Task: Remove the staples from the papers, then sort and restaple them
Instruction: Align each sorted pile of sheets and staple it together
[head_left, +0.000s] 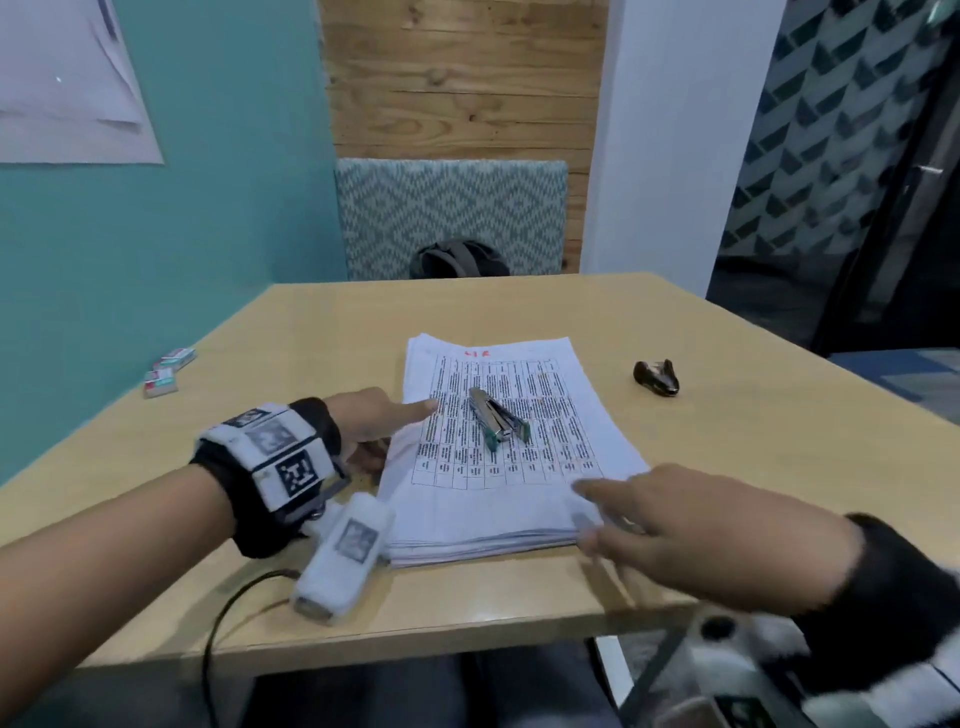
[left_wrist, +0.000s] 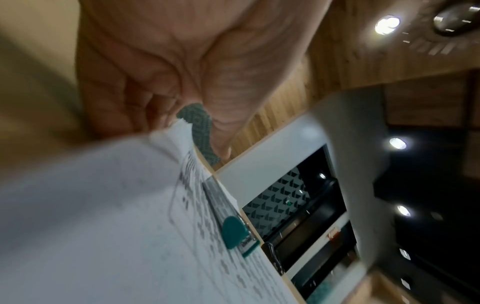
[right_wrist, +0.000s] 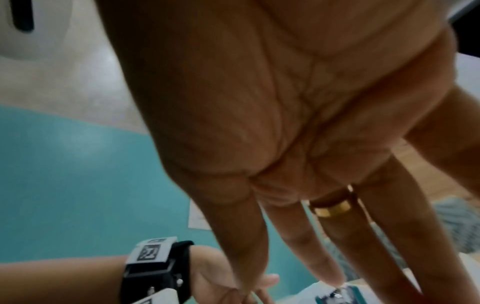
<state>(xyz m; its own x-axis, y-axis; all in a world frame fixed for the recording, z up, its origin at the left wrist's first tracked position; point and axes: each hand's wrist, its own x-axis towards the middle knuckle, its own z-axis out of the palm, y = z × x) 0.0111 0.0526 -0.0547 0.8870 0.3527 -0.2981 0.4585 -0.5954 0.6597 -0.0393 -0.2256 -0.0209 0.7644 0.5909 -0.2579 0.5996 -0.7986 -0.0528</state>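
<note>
A thick stack of printed papers (head_left: 467, 499) lies in the middle of the wooden table (head_left: 753, 467). On top of it rests a silver stapler (head_left: 498, 422) with teal ends, also in the left wrist view as the stapler (left_wrist: 235, 230). A black staple remover (head_left: 657, 376) sits to the right of the stack. My left hand (head_left: 379, 426) holds the stack's left edge, thumb on top and fingers curled at the side (left_wrist: 155, 102). My right hand (head_left: 597, 514) reaches the near right corner with straight fingers (right_wrist: 298, 246), holding nothing.
Two small staple boxes (head_left: 169, 371) lie at the table's left edge. A patterned chair (head_left: 452, 213) with a dark backpack (head_left: 460, 260) stands behind the table. A black cable (head_left: 223, 613) hangs over the near edge.
</note>
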